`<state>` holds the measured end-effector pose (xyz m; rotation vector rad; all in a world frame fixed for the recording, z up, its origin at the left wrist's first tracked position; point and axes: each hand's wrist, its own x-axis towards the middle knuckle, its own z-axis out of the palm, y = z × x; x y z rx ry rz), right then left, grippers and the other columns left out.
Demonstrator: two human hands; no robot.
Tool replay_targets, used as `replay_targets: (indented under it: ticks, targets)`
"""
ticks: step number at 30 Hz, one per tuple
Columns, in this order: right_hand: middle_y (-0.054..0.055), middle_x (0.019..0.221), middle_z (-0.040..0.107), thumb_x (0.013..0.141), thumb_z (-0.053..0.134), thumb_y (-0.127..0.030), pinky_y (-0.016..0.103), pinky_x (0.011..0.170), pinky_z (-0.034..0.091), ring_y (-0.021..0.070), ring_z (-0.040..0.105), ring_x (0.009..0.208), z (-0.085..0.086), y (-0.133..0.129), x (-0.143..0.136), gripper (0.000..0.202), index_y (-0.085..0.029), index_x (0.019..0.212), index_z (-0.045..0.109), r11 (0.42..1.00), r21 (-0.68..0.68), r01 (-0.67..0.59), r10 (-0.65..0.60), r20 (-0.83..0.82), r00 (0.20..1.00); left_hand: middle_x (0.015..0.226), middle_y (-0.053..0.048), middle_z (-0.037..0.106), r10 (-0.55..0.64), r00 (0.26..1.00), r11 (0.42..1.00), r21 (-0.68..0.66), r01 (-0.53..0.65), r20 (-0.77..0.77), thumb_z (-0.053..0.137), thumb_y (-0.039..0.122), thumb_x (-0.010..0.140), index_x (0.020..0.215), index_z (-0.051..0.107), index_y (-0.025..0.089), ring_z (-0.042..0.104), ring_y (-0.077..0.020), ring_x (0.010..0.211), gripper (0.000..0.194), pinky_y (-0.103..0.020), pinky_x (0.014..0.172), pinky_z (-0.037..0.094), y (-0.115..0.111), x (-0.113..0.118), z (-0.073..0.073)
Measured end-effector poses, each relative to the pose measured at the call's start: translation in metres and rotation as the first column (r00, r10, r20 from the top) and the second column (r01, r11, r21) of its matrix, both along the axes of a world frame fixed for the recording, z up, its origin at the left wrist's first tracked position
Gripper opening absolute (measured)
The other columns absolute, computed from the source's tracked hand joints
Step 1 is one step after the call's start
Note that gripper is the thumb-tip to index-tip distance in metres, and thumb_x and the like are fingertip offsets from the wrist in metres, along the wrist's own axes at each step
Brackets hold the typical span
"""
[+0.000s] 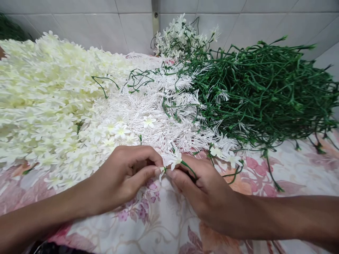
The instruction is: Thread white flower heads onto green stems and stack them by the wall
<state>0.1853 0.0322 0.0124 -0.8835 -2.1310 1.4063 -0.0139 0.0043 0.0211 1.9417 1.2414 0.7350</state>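
Note:
Both my hands meet at the front of the cloth, fingertips almost touching. My left hand [137,176] pinches a small white artificial flower [162,173] between thumb and forefinger. In my right hand [198,180], thumb and fingers close on a green plastic stem [189,168], which curves over the forefinger. Another white flower [175,160] tops that stem, above the fingertips. Just beyond my hands spreads a heap of thin white stamens [143,106]. My curled fingers hide part of the join between flower and stem.
Cream-white flower heads [39,106] pile up at left, and green plastic stems [270,91] at right. Assembled flower sprigs [182,38] lie at the back by the tiled wall [87,28]. A finished-looking sprig [231,158] rests right of my hands on the floral cloth [169,222].

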Motion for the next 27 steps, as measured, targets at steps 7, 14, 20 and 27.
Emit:
replay_targets:
  ticks: [7, 14, 20, 27]
  targets:
    - [-0.008, 0.060, 0.039, 0.096, 0.042, -0.016, 0.024, 0.053, 0.033, 0.0085, 0.038, 0.054, 0.0028, 0.0008, -0.0019, 0.027, -0.021, 0.070, 0.038, 0.990, -0.109, 0.086, -0.087, -0.006, 0.996, 0.084, 0.000, 0.064, 0.035, 0.999, 0.999, -0.011, -0.035, 0.021, 0.052, 0.022, 0.093, 0.094, 0.062, 0.021, 0.060, -0.0115, 0.073, 0.011, -0.021, 0.063, 0.046, -0.0013, -0.0020, 0.0003]
    - [-0.010, 0.058, 0.037, 0.098, 0.040, -0.029, 0.021, 0.045, 0.031, 0.0074, 0.033, 0.050, 0.0012, -0.0019, -0.0011, 0.027, -0.022, 0.073, 0.037, 0.933, -0.348, 0.085, -0.114, -0.062, 0.992, 0.094, -0.003, 0.059, 0.086, 0.982, 0.992, 0.072, -0.099, 0.170, 0.052, 0.017, 0.091, 0.100, 0.057, 0.022, 0.058, -0.0154, 0.087, 0.012, -0.026, 0.074, 0.048, -0.0012, -0.0020, -0.0005]
    - [-0.008, 0.057, 0.039, 0.094, 0.043, -0.017, 0.022, 0.047, 0.031, 0.0075, 0.034, 0.051, 0.0069, -0.0018, -0.0034, 0.028, -0.021, 0.067, 0.036, 0.967, -0.231, 0.108, -0.123, -0.048, 0.991, 0.086, -0.003, 0.060, 0.035, 0.997, 0.994, 0.102, -0.043, 0.075, 0.057, 0.015, 0.089, 0.087, 0.062, 0.020, 0.057, -0.0143, 0.080, 0.007, -0.025, 0.067, 0.044, 0.0020, -0.0003, -0.0011]
    - [-0.009, 0.058, 0.039, 0.095, 0.043, -0.019, 0.021, 0.049, 0.032, 0.0072, 0.035, 0.052, 0.0039, -0.0014, -0.0028, 0.028, -0.021, 0.068, 0.037, 0.962, -0.249, 0.110, -0.123, -0.041, 0.992, 0.087, 0.000, 0.063, 0.051, 0.998, 0.992, 0.118, -0.054, 0.024, 0.056, 0.013, 0.088, 0.088, 0.062, 0.021, 0.059, -0.0124, 0.080, 0.009, -0.024, 0.070, 0.044, 0.0021, 0.0000, -0.0002]
